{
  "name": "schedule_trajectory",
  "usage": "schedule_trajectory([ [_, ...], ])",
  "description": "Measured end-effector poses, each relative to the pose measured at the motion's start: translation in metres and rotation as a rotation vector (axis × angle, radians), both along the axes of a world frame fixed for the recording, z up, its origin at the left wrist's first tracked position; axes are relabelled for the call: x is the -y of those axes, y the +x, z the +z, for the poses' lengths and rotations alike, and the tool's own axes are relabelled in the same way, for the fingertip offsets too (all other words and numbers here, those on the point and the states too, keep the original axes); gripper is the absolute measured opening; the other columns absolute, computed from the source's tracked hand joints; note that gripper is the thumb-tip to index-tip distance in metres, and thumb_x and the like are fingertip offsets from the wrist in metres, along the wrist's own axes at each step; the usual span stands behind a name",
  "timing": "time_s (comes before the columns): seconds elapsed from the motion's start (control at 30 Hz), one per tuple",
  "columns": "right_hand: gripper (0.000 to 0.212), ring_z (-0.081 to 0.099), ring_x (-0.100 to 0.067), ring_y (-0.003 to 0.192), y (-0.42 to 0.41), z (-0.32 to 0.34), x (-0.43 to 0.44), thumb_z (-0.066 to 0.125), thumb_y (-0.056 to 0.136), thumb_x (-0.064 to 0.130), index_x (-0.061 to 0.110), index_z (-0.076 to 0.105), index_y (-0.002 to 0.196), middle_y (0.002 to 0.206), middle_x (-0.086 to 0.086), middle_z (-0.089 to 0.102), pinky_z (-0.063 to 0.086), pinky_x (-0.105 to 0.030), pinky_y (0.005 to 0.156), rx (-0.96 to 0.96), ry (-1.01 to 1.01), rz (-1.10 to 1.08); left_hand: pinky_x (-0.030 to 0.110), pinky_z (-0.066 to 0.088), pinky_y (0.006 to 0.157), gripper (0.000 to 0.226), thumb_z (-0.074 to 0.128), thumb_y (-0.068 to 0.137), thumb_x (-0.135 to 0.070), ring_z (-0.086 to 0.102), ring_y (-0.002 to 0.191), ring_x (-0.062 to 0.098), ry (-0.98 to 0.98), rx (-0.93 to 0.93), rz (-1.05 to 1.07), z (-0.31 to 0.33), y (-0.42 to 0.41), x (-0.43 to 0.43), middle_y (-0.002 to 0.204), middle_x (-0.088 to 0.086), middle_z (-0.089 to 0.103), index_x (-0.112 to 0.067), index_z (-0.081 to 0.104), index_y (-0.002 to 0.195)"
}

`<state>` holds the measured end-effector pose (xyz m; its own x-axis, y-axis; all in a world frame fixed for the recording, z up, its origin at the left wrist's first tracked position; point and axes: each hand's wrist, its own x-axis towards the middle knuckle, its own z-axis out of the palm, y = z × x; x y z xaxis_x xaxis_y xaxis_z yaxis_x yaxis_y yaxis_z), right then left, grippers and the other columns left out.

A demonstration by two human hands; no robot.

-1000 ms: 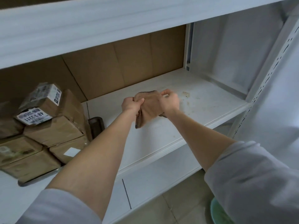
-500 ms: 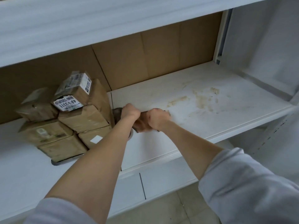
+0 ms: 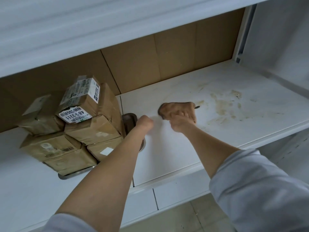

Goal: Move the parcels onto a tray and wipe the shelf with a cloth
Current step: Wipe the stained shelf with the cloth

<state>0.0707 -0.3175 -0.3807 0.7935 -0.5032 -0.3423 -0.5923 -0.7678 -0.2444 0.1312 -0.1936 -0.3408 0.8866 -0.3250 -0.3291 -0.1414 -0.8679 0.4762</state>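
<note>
Head view: perhaps seven parcels (image 3: 93, 129), one tray (image 3: 73, 175), one cloth (image 3: 175, 107)

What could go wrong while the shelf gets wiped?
1. The parcels are piled high on the tray, and the top one is tilted. The left hand and its forearm are right beside them, so a bump might topple some.
2. The brown stains lie to the right of the cloth, which sits under the right hand. The bunched cloth may smear them instead of lifting them.
</note>
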Motion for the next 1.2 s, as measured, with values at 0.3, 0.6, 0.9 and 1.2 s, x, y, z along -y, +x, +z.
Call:
schedule_trajectory([
  [0.3,0.052,-0.008,-0.032,0.147,0.027,-0.001,-0.015,0.030,0.101,0.034,0.024,0.022,0.151,0.161,-0.009,0.003,0.000,-0.045,0.119,0.048,0.090,0.009,0.034,0.044,0.095,0.031,0.039,0.098,-0.008,0.054,0.117,0.035,0.080,0.036,0.007,-0.001,0.019,-0.013,0.125,0.024,0.057,0.009,0.053,0.119],
  [0.6,0.045,0.015,-0.031,0.144,0.060,0.001,-0.067,0.032,0.100,0.043,0.028,0.041,0.141,0.155,-0.010,0.024,0.017,-0.045,0.117,0.058,0.121,0.256,0.032,0.045,0.093,0.031,0.044,0.095,-0.005,0.053,0.118,0.033,0.205,0.182,0.021,-0.005,0.031,-0.055,0.129,0.020,0.054,0.003,0.050,0.125],
  [0.9,0.030,0.056,-0.022,0.111,0.053,0.014,-0.085,0.042,0.099,0.028,0.014,0.066,0.110,0.116,-0.005,0.063,0.041,-0.030,0.092,0.084,0.164,0.317,0.031,0.050,0.087,0.027,0.049,0.094,-0.004,0.059,0.111,0.029,0.369,0.206,-0.045,-0.013,0.027,-0.073,0.121,0.017,0.060,-0.001,0.055,0.121],
  [1.2,0.048,0.056,-0.023,0.113,0.022,0.022,-0.047,0.056,0.087,0.052,0.010,0.068,0.109,0.108,-0.006,0.064,0.043,-0.031,0.085,0.033,-0.002,0.326,0.035,0.050,0.089,0.029,0.046,0.093,-0.001,0.058,0.115,0.033,0.433,0.204,-0.044,-0.011,0.034,-0.078,0.125,0.020,0.059,0.002,0.054,0.120],
])
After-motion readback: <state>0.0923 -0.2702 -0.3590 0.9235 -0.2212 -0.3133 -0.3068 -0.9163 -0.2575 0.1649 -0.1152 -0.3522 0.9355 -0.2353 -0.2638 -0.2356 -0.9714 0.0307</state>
